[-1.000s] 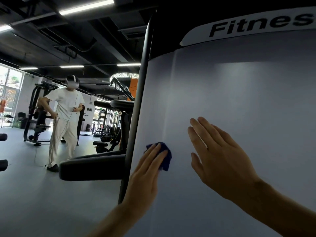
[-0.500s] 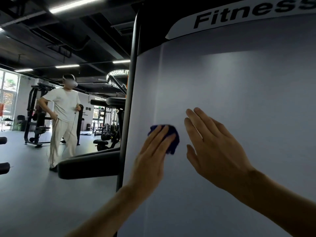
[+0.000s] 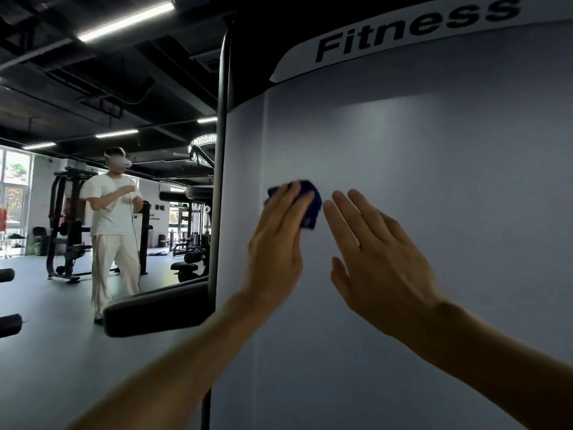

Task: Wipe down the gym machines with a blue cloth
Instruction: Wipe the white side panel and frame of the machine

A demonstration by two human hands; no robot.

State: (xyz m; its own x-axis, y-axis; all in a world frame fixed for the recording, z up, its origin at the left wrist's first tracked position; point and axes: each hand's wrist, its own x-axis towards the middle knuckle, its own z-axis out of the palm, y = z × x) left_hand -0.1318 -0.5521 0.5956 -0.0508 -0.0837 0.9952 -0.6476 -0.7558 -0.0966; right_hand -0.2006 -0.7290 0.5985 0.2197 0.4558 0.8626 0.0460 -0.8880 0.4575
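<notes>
Currently a blue cloth [image 3: 308,203] is pressed flat against the machine's pale panel [image 3: 434,181] at frame centre by the straight-fingered left hand [image 3: 276,243], the right hand [image 3: 381,262] is laid open just beside it, and most wiping is judged still undone.

The blue cloth [image 3: 310,206] is a small, dark blue bunched wad, pressed flat against the gym machine's pale grey panel [image 3: 434,181]. It sits just right of the panel's vertical seam, and only its top and right edges show. The panel stands upright and smooth, with a white band at 12 o'clock from the cloth that reads "Fitness" in black letters. A black upright post borders it at 9 o'clock.
</notes>
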